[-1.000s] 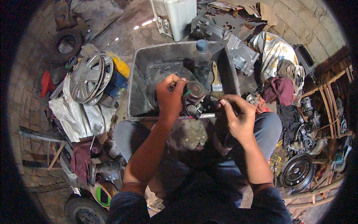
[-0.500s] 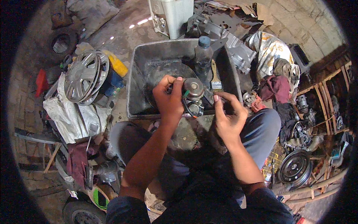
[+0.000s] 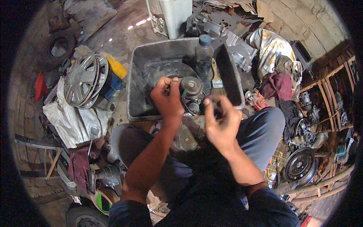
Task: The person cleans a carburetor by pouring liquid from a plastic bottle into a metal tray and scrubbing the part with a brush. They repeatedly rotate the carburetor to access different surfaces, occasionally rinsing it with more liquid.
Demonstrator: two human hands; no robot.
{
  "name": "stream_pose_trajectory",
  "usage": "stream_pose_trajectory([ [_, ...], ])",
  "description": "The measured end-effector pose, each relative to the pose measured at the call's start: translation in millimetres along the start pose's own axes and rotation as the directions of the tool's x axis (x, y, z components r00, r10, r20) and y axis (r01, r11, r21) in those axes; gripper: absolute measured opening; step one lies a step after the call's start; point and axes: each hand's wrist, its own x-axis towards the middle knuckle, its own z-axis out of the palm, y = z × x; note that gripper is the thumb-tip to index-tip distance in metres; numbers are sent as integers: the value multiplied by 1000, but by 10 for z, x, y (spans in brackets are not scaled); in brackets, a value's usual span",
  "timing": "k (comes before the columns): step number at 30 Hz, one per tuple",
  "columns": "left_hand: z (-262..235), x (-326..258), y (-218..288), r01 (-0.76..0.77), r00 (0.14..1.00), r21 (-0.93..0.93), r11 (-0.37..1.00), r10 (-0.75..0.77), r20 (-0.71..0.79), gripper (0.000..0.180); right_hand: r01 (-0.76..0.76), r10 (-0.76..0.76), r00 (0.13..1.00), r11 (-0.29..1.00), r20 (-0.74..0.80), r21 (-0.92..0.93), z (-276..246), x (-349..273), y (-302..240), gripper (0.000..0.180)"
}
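My left hand [image 3: 168, 96] is closed around the left side of a metal engine part that looks like a carburetor [image 3: 191, 87]. The part has a round, domed cap, a green bit and a dark cable or hose along its side. It is over the near side of a black plastic tub [image 3: 132, 81]. Just right of the part, my right hand [image 3: 223, 123] has its thumb and fingers bent toward it; they are smeared by motion, so I cannot see whether they hold anything. A paintbrush [image 3: 216, 77] with a wooden handle leans inside the tub, beside a dark-capped clear bottle [image 3: 204, 55].
Wheel covers [image 3: 81, 79] are stacked on a white sack at the left. A grey metal casing [image 3: 240, 55] lies beyond the tub's right corner, near a white container [image 3: 170, 17]. Rags [image 3: 278, 87] and a black wheel rim [image 3: 298, 166] are at the right.
My right hand has moved left, closer to the part, and its fingers have blurred. My left hand keeps its hold on the part. The view has shifted slightly.
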Motion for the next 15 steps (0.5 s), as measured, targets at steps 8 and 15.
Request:
stream_pose_trajectory([
  [8, 30, 2, 11, 2, 1000, 73, 997, -1, -9, 25, -2, 1, 997, 1000, -79, -4, -7, 164, 90, 7],
  [15, 4, 32, -76, -50, 999, 64, 997, 49, 8, 25, 6, -5, 999, 1000, -54, 10, 7, 153, 184, 5],
])
